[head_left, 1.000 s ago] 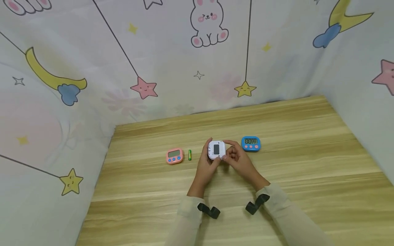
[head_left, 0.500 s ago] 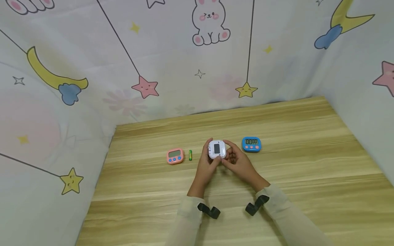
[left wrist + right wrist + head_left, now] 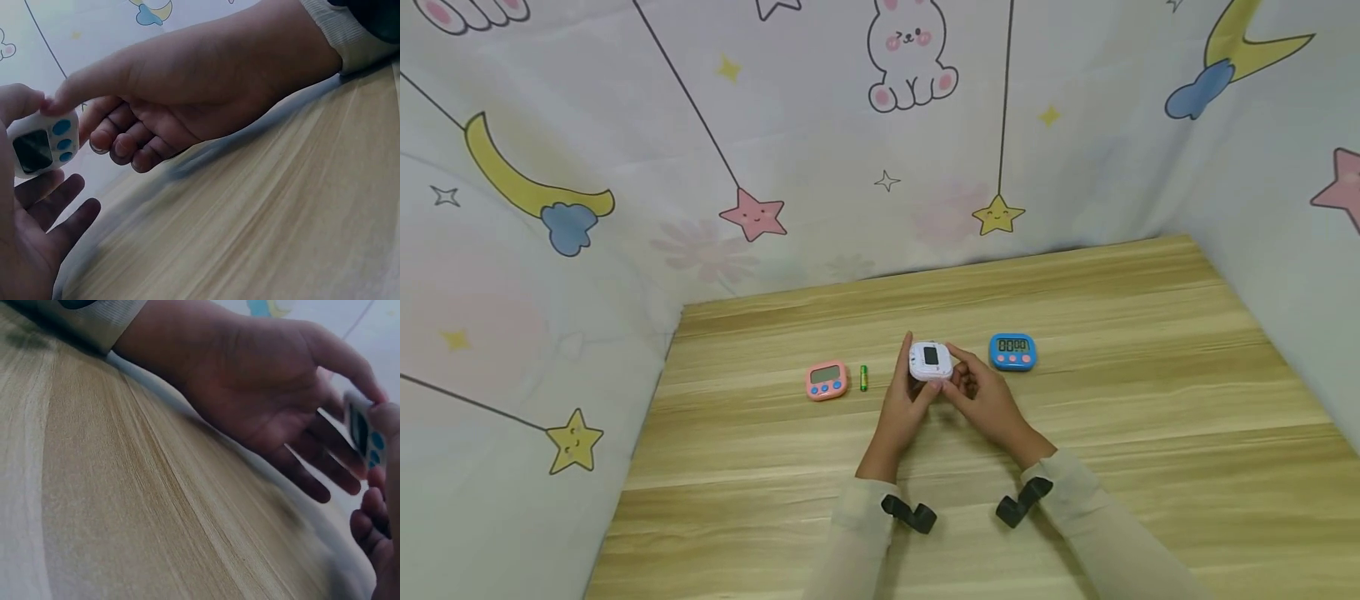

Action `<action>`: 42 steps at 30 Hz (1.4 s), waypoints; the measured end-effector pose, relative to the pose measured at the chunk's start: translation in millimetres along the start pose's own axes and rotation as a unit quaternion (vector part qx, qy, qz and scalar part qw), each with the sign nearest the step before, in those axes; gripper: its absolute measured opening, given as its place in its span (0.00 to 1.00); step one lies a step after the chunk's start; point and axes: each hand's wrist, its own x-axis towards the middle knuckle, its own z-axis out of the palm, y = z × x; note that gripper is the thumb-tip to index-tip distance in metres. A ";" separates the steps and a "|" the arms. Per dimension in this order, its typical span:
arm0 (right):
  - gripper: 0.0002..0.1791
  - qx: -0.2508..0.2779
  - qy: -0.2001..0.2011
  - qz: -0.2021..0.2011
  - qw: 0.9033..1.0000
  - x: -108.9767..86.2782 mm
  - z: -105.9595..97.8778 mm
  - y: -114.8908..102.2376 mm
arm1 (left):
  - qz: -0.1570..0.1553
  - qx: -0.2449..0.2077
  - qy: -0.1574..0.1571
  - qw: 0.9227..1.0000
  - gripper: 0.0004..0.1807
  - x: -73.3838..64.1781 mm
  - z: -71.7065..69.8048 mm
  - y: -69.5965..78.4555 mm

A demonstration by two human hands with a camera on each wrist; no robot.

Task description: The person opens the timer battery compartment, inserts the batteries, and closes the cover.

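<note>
Both hands hold a small white digital timer (image 3: pixel 931 362) above the wooden table, its back with a dark rectangular patch turned upward. My left hand (image 3: pixel 904 408) grips its left side, thumb at the near edge. From the other side, my right hand (image 3: pixel 988 402) pinches it between thumb and index finger, the other fingers curled below. The left wrist view shows the timer's underside, with a dark screen (image 3: pixel 32 152) and blue buttons (image 3: pixel 62 127). In the right wrist view the timer (image 3: pixel 359 428) is partly hidden by the right thumb.
A pink timer (image 3: pixel 826 381) with blue buttons and a blank screen lies to the left. Beside it is a green battery (image 3: pixel 863 378). A blue timer (image 3: pixel 1012 352) displaying zeros lies right of the hands. A printed cloth (image 3: pixel 820 150) hangs behind the table (image 3: pixel 760 467).
The white timer has tilted in the hands, so its near edge shows more now. The left fingers have shifted slightly along its side. The pink timer, battery and blue timer stay put.
</note>
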 end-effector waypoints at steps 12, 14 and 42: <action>0.13 0.005 0.040 0.027 0.999 -0.8 -4.1 -0.7 | 0.028 -0.046 -0.003 0.999 0.42 1.8 1.3 -6.5; 0.13 0.005 0.046 0.030 0.998 -0.4 -4.6 -0.5 | 0.023 -0.036 0.006 0.999 0.43 2.6 2.0 -6.3; 0.20 0.040 0.054 0.023 0.997 7.8 -6.1 9.5 | 0.003 0.021 0.139 0.990 0.31 12.7 4.0 -40.3</action>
